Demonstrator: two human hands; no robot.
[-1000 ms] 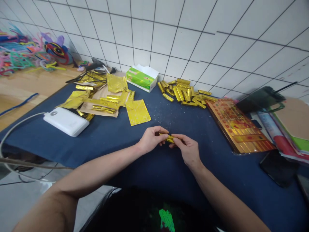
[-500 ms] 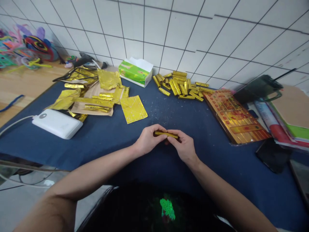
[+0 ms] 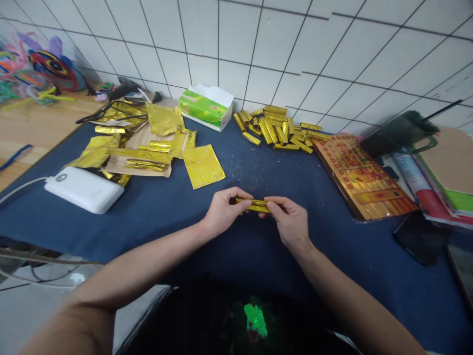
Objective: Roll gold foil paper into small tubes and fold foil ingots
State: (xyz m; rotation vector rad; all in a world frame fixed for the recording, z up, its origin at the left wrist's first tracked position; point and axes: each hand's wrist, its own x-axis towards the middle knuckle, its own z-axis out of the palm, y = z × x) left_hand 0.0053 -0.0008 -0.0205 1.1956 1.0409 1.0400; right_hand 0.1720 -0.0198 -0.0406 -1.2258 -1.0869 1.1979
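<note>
A narrow folded strip of gold foil paper (image 3: 257, 205) is stretched between my two hands above the blue cloth. My left hand (image 3: 223, 211) pinches its left end between thumb and fingers, and my right hand (image 3: 293, 219) pinches the right end the same way. Beyond my left hand lies a flat gold foil square (image 3: 204, 166). Farther left are crumpled and folded gold foil sheets (image 3: 165, 118) on brown paper. A heap of small gold foil rolls (image 3: 279, 129) rests against the wall ahead of my hands.
A green tissue pack (image 3: 205, 109) stands by the tiled wall. A white power bank (image 3: 84, 190) with a cable lies at left. On the right are a flat red-gold package (image 3: 364, 180), a dark cup (image 3: 402, 132) and a black pouch (image 3: 421, 239). Blue cloth (image 3: 177, 212) covers the table.
My hands have moved apart along the gold strip, after being close together half a second ago; both still grip it. The camera view has turned slightly right.
</note>
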